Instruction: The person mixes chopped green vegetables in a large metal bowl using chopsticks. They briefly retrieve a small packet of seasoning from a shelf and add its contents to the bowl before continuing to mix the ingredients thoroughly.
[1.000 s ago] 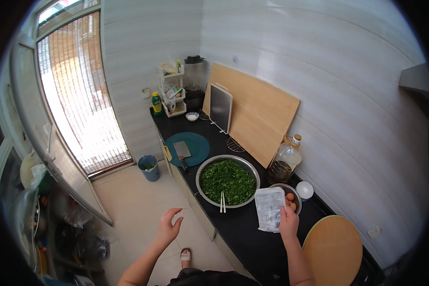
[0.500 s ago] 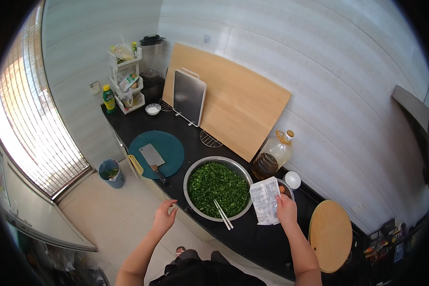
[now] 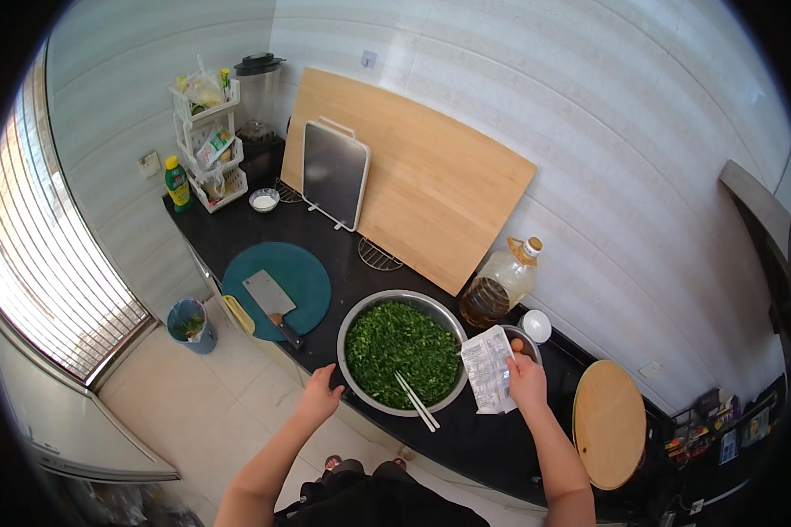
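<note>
Head view: left fingers [image 3: 323,377] now nearer the bowl [image 3: 402,296].

A cleaver [image 3: 266,287] lies on a round teal chopping board [image 3: 314,272] on the black bench [image 3: 215,230]. At the far corner stand a green bottle [image 3: 177,187] with a yellow cap, a white three-tier rack [image 3: 213,112] and a lidded blender jug [image 3: 259,90]. A small bowl [image 3: 264,205] sits near the rack. A dark rectangular board [image 3: 335,174] stands before a large wooden board [image 3: 444,176] leaning on the wall. Beside that is a big oil bottle [image 3: 490,297], partly filled. A blue bin [image 3: 200,341] with green scraps stands on the tiled floor [image 3: 193,395].
</note>
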